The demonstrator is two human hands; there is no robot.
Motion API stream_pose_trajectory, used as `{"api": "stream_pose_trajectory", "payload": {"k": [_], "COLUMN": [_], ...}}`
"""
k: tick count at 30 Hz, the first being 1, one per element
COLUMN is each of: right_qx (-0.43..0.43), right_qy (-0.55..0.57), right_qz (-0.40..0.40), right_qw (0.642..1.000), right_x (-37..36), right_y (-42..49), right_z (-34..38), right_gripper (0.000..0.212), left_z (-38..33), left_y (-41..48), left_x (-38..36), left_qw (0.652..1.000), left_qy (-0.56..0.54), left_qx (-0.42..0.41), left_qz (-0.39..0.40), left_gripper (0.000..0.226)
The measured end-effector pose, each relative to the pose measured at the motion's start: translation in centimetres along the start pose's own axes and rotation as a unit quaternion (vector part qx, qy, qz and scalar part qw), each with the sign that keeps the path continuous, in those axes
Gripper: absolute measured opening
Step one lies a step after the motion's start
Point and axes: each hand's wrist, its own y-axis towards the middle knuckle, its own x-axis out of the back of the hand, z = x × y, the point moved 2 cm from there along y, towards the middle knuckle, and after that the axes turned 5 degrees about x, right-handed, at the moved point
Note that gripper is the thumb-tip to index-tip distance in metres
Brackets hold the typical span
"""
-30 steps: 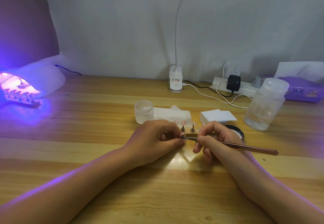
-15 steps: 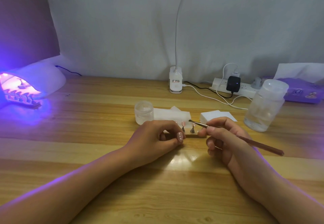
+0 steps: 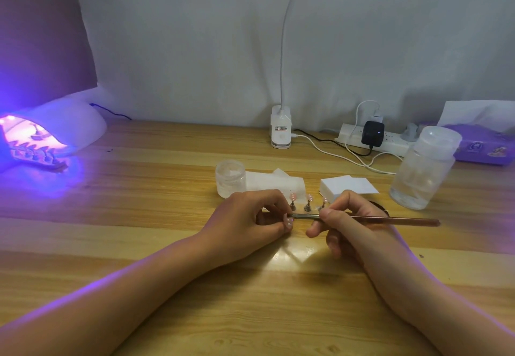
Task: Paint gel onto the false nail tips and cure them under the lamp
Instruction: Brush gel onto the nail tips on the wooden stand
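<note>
Grip: right hand (image 3: 351,227) fingers (image 3: 327,213) pinch the brush (image 3: 395,220) pen-style, just behind its metal ferrule. The left hand (image 3: 248,219) has its fingers curled, thumb and forefinger pinching something small at the brush end. A pink, white-dotted nail (image 3: 288,220) shows there; can't tell if it's a false tip or the thumb's own nail.

Key geometry: brush axis runs 3–9 o'clock, bristle end at 9, touching or just short of that nail. So the work sits at 9 o'clock from the right fingers, and the left hand is nearer it. Handle is thin, rigid, coppery. My guess for the next move: a short stroke along the nail, left hand acting as the vise.

Just past the fingers at 12 is a row of tips (image 3: 308,196), pink and glossy, each upright on a small dark stand. Further out:
- frosted jar (image 3: 230,178) at 11
- white pads (image 3: 348,187) at 1
- clear plastic bottle (image 3: 423,171) at 2
- well apart at 10, the cure lamp (image 3: 55,130), lit violet, with what looks like a rack of tips in its mouth

The bench (image 3: 167,244) is pale wood plank, glossy.
</note>
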Motion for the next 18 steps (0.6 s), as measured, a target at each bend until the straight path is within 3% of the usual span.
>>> {"api": "stream_pose_trajectory", "payload": {"k": [13, 18], "right_qx": [-0.013, -0.022], "right_qy": [-0.001, -0.019], "right_qz": [-0.028, 0.007], "right_qw": [1.000, 1.000], "right_x": [0.25, 0.08], "right_y": [0.14, -0.04], "right_z": [-0.17, 0.10], "right_gripper": [0.015, 0.011], "left_z": [0.29, 0.25], "left_y": [0.04, 0.12], "left_x": [-0.02, 0.05], "left_qw": [1.000, 1.000], "left_qy": [0.000, 0.007], "left_qx": [-0.007, -0.009], "left_qz": [-0.003, 0.002], "left_gripper": [0.005, 0.007]}}
